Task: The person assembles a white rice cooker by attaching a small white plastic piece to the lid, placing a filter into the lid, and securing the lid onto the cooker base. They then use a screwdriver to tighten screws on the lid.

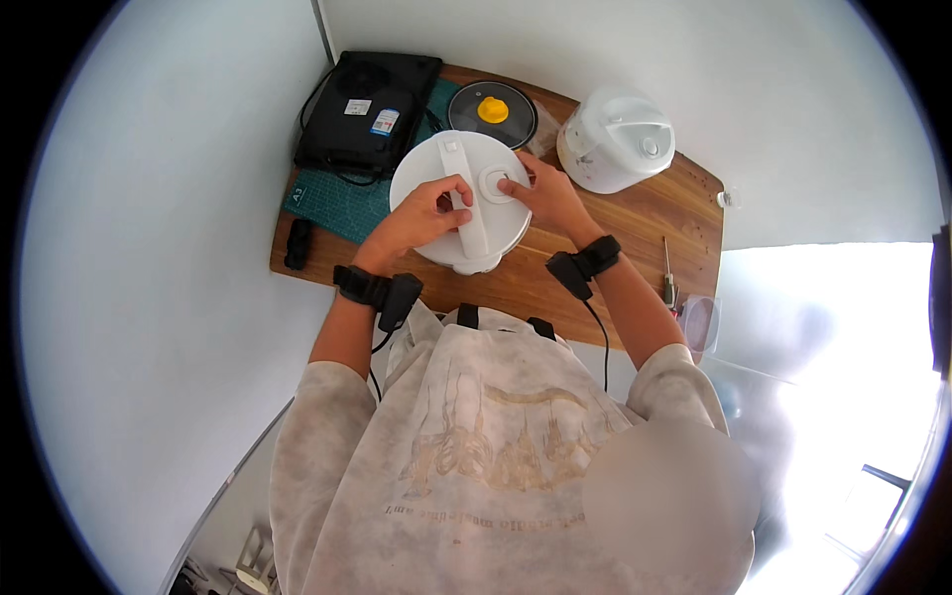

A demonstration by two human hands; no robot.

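Centre of frame: the left hand is partly curled, its thumb and forefinger bent toward each other with a gap between the tips; they lie at a raised white handle bar, and whether they grip it cannot be told. The right hand is half open, its thumb at a round fitting and its other fingers by the right rim; a firm hold cannot be confirmed. Bar and fitting both belong to the top of a white round vessel, which occupies the upper centre of the frame, on the wooden table. Each wrist bears a black strap with a module and cable.

Just above the vessel is a dark round lid with a yellow knob. Upper left: a flat black appliance with two labels lies partly over a green mat; a small black object rests below, near the table's left edge. Upper right: a second white container, with a handle on top. Right of centre: a screwdriver and, beneath it, a transparent dish.
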